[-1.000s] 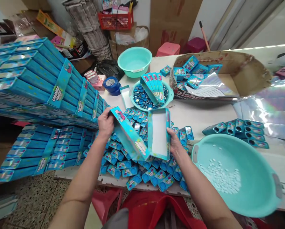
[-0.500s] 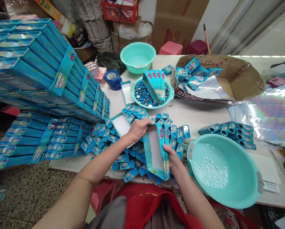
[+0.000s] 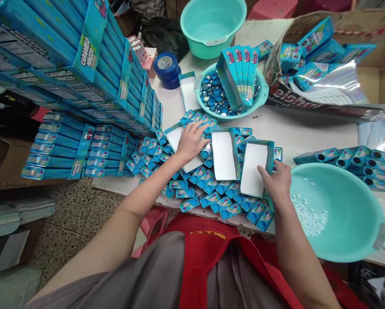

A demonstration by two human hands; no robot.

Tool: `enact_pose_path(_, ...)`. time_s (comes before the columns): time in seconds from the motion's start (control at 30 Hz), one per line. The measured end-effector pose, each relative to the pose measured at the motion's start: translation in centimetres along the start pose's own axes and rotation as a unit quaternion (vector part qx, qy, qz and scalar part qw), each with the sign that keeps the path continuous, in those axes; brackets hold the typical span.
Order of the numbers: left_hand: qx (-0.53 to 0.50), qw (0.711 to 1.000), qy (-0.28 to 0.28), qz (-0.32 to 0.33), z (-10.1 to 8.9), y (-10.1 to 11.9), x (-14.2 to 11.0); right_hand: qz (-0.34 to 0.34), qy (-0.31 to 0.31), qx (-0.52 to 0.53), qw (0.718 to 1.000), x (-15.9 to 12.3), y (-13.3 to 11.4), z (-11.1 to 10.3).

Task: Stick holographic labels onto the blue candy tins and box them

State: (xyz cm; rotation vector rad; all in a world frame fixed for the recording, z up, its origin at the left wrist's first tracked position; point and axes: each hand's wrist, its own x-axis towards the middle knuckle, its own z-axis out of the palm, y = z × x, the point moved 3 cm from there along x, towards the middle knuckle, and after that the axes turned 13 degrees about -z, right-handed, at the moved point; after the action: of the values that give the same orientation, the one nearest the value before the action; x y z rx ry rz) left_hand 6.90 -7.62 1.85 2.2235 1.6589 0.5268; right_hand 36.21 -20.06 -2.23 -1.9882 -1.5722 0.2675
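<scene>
Our R hand (image 3: 280,182) had the R tray (image 3: 253,168) by its R wall, thumb inside, fingers outside, a narrow grip, and the tray lay L of the palm, open side up, long axis running away from us, approx. Our L hand (image 3: 189,143) was open, fingers loosely spread over the L tray (image 3: 175,137), nothing visibly in it; contact w/ that tray, we couldn't tell. L tray slanted, far end to the L. And the mid tray (image 3: 224,155), right btwn them! It sat just beside the L fingertips, long axis also approx. away from us, w/ the R tray btwn it and our R hand, so L was nearer. Blue containers (image 3: 208,199) lay around and under all 3.
</scene>
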Motion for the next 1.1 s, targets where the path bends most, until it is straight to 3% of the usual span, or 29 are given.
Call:
enact_pose_path(0.1, 0.016, 1.0, -0.004, 0.002, -1.9, -2.1, -9.7, -0.053, 0.099, -0.038, 0.993, -3.3, -3.3, -1.3)
enact_pose_path(0.17, 0.072, 0.996, -0.051, 0.001, -1.8, -3.0, -16.1, -0.058, 0.067, 0.024, 0.996, -6.4, -6.1, -1.3)
enact_pose_path(0.23, 0.139, 0.985, -0.096, -0.034, -0.8, -3.6, -20.8, -0.024, -0.082, 0.156, 0.984, -9.8, -9.0, 0.0)
enact_pose_path(0.27, 0.163, 0.979, -0.109, -0.053, -0.1, -3.7, -22.2, 0.009, -0.191, 0.23, 0.954, -11.5, -10.4, 1.2)
enact_pose_path(0.3, 0.181, 0.974, -0.116, -0.071, 0.6, -3.6, -23.1, 0.052, -0.299, 0.293, 0.907, -13.2, -11.7, 2.4)
enact_pose_path(0.37, 0.196, 0.969, -0.12, -0.091, 1.6, -3.2, -23.7, 0.148, -0.447, 0.37, 0.801, -16.0, -13.7, 4.8)
enact_pose_path(0.43, 0.193, 0.969, -0.128, -0.088, 2.0, -2.7, -23.4, 0.231, -0.483, 0.41, 0.738, -17.5, -14.9, 6.6)
enact_pose_path(0.63, 0.172, 0.973, -0.119, -0.1, 1.0, -3.2, -21.9, 0.362, -0.423, 0.487, 0.672, -18.8, -16.5, 9.3)
enact_pose_path(0.77, 0.16, 0.973, -0.14, -0.092, 1.1, -3.2, -21.6, 0.388, -0.408, 0.545, 0.621, -18.8, -17.5, 9.6)
enact_pose_path(0.87, 0.155, 0.972, -0.15, -0.094, 1.4, -2.9, -22.2, 0.388, -0.419, 0.541, 0.617, -18.6, -17.5, 9.9)
enact_pose_path(1.1, 0.154, 0.967, -0.132, -0.153, 2.0, -2.5, -22.6, 0.329, -0.468, 0.451, 0.686, -18.3, -15.3, 8.8)
